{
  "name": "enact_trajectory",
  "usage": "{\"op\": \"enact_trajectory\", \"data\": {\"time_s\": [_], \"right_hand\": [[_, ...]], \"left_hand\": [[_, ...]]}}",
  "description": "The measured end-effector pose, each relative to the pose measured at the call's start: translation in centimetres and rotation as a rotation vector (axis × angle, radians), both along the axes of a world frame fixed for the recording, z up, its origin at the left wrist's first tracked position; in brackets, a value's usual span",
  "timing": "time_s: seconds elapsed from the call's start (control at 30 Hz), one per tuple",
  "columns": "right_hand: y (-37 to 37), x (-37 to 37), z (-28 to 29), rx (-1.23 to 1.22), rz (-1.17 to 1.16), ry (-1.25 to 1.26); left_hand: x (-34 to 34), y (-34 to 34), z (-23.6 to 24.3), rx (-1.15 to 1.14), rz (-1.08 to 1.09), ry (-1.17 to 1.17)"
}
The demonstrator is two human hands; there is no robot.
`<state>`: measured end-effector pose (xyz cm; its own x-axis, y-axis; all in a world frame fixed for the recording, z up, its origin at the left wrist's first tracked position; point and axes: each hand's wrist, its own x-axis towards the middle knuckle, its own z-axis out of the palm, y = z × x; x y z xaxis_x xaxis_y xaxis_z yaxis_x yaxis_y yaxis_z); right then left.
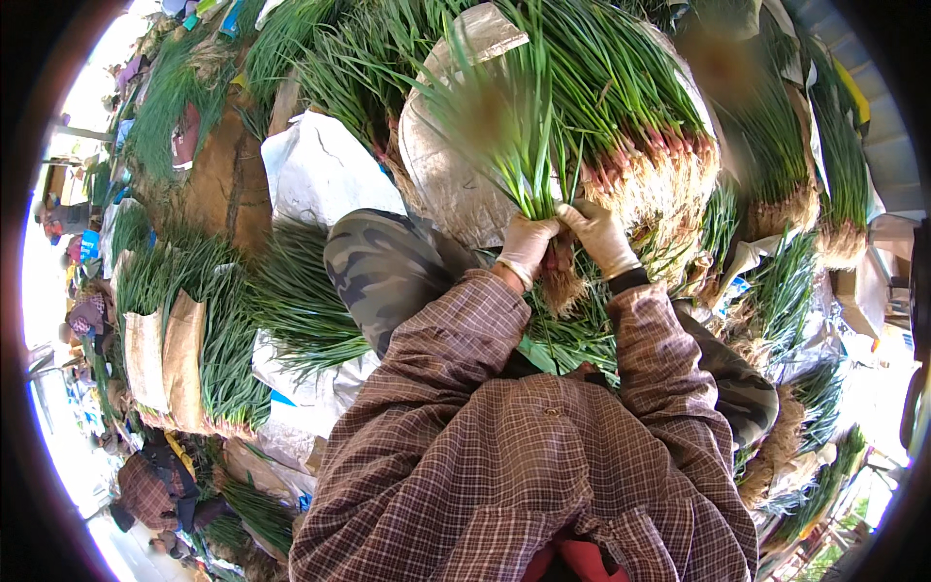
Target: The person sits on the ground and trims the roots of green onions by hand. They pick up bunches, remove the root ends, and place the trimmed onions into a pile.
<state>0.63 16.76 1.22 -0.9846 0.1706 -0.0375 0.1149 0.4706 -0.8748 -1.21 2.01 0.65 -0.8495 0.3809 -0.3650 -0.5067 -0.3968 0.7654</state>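
A bunch of green onions [531,179] stands upright between my hands, its leaves fanning away from me and its reddish stems and pale roots hanging below. My left hand [527,248], in a whitish glove, is wrapped round the stems. From the other side my right hand [601,239], gloved the same way, pinches the bunch with thumb and fingers at about the same height. Just beyond and to the right lies a thick pile of green onions [655,145], roots toward me. Loose green onions [572,339] lie under my hands, between my knees.
White sacks [330,170] lie to the left, with more green onion bundles [218,330] beside brown sheets. Other bundles [776,184] stand at the right. My camouflage-clad knees [373,262] flank the work area. Another person [150,490] sits at the lower left.
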Motion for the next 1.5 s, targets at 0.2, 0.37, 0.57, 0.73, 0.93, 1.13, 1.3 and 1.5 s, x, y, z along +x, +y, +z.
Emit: {"op": "enact_trajectory", "data": {"time_s": [0.2, 0.37, 0.57, 0.73, 0.93, 1.13, 1.3, 1.5], "right_hand": [[-0.9, -1.7, -3.9, -0.653, -0.329, -0.3], [-1.2, -1.7, -1.8, -0.971, -0.314, -0.403], [-0.9, -1.2, 0.0, -0.938, -0.245, -0.253], [0.3, 4.2, 2.0, -1.352, -0.017, -0.013], [8.3, 8.3, -5.1, 0.913, 0.782, -0.515], [2.2, -2.6, 0.6, 0.36, -0.008, 0.084], [2.0, -5.4, -4.0, 0.688, -0.075, 0.151], [0.8, 2.6, 2.6, 0.861, 0.054, 0.264]], "left_hand": [[0.1, 0.6, -2.0, 0.08, 0.126, 0.003], [0.6, -0.6, 0.6, 0.1, -0.056, -0.148], [1.0, -0.3, -0.2, 0.183, -0.062, -0.254], [0.4, -1.0, -0.5, 0.319, -0.043, -0.23], [-0.2, -1.1, 0.2, 0.529, -0.157, -0.269], [-0.6, -1.8, 1.5, 0.484, -0.176, -0.256], [-1.7, -2.5, 1.4, 0.224, -0.024, -0.189], [-1.1, -1.2, 0.3, 0.254, -0.052, -0.154]]}}
